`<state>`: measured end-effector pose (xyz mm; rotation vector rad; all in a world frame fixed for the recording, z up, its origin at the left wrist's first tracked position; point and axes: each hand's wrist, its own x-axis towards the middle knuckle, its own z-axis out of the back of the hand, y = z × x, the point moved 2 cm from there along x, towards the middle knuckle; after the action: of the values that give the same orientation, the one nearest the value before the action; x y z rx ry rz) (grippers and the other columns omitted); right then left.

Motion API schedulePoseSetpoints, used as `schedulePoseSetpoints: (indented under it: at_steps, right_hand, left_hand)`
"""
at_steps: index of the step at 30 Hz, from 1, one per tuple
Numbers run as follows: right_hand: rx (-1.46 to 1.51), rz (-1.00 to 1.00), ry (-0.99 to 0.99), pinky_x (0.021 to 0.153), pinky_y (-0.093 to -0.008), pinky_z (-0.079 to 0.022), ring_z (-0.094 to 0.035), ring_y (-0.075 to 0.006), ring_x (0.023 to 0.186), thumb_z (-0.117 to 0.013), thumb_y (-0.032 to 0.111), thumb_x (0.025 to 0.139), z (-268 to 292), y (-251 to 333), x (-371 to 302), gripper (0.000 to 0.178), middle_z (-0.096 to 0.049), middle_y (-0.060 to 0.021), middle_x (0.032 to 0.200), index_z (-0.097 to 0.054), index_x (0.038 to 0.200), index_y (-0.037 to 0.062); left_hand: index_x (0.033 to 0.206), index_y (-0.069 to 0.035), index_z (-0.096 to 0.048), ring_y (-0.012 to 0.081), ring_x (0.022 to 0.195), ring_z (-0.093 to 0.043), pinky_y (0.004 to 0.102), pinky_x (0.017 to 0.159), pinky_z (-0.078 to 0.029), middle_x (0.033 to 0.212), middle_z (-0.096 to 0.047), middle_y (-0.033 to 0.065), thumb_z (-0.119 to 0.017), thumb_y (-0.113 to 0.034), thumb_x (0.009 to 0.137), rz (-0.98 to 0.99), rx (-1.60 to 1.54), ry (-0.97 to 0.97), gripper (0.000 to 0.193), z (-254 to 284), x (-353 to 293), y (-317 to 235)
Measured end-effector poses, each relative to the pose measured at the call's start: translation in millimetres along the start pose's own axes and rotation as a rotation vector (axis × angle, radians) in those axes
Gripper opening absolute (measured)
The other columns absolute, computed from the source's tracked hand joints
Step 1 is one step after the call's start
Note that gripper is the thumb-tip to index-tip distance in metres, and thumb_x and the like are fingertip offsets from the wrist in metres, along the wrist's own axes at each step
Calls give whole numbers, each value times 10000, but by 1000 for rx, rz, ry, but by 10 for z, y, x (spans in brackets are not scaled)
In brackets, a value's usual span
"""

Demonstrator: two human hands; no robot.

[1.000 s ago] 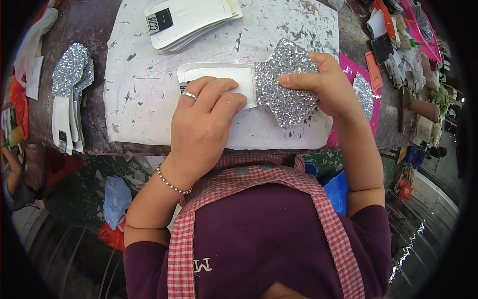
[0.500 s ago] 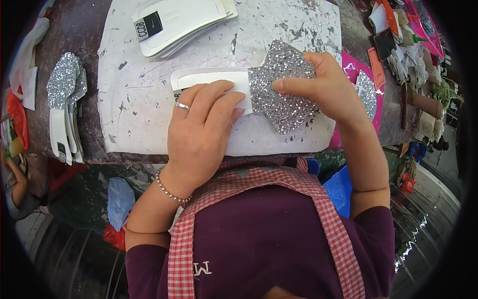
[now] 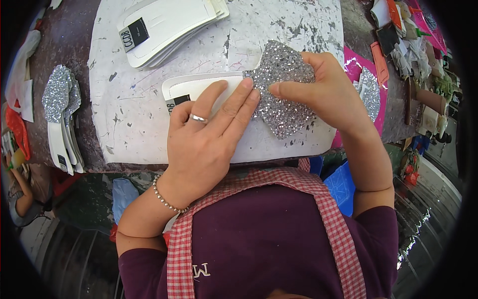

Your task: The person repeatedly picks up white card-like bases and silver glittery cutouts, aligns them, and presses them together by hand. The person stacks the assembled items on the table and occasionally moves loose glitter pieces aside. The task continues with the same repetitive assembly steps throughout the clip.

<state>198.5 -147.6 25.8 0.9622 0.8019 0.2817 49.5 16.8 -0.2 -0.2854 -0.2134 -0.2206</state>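
Observation:
A silver glitter piece [image 3: 284, 99] with an angular outline lies joined, or overlapped, at its left edge with a white strap-shaped piece [image 3: 194, 85] that bears a black label. My right hand [image 3: 331, 92] grips the glitter piece at its right side, thumb on top and fingers underneath. Across the white piece lies my left hand [image 3: 209, 134], its fingers stretched out. Those fingertips press on the seam where white meets glitter. Part of the white piece and its label is hidden under the left hand.
A stack of white pieces [image 3: 169, 30] lies at the far side of the white work sheet [image 3: 134, 134]. Finished-looking glitter-and-white pieces [image 3: 62, 104] are piled at left. At right, another glitter piece [image 3: 368, 92] rests on a pink sheet [image 3: 352, 60], near scraps.
My left fingers have straightened and slid right, from the white piece onto the seam. The right hand keeps its grip on the glitter piece. The view has shifted slightly.

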Motion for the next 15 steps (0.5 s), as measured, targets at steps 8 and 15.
schedulePoseSetpoints:
  at_steps: [8,15]
  right_hand:
    - [-211,228,-45,582,-401,-525,-690,-382,656,-693,130,858,-111,82,-91,227,-678,-202,749,-702,1014,-34]
    - [-199,248,80,612,-302,-518,-684,-217,644,-721,57,826,-13,17,74,224,-740,-118,829,-703,1031,-30]
  left_hand:
    - [1251,-112,-725,218,1226,-602,315,842,-427,1395,-659,21,-587,-134,905,-50,87,15,373,25,9,3]
    - [1131,-262,-789,114,1184,-568,256,753,-363,1312,-689,-110,-664,-235,863,-23,5,67,297,10,79,118]
